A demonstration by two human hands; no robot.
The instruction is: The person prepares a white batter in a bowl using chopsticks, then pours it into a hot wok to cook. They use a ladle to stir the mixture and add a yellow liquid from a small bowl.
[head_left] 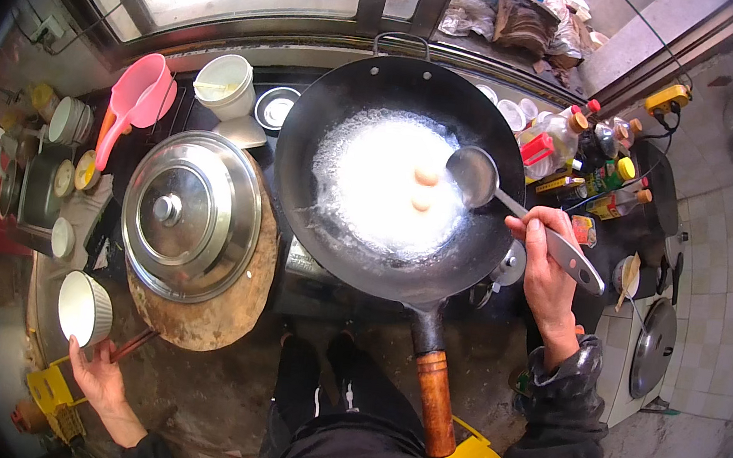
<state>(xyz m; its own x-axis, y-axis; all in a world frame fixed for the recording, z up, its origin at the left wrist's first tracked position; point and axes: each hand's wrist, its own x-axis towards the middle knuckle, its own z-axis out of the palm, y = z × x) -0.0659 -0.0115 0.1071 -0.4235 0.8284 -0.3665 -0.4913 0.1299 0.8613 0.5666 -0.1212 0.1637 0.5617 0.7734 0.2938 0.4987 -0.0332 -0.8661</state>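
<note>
My right hand (549, 265) is closed round the handle of a metal ladle (476, 176), whose bowl is over the right side of a large black wok (361, 273). Bubbling, brightly glaring liquid (372, 182) fills the wok's middle, with roundish pale-brown pieces (425, 176) in it. The wok's wooden handle (437, 406) points towards me. At the lower left, my left hand (96, 371) holds a white ribbed bowl (85, 309) by its base, tilted. Brown sticks, probably chopsticks (134, 345), stick out beside that hand's fingers.
A steel lid (193, 214) rests on a round wooden chopping board (225, 321) left of the wok. Beyond are a pink dipper (142, 91) and a white tub (224, 84). Bottles (559, 139) crowd the wok's right side. Bowls (71, 120) stand far left by a sink (41, 196).
</note>
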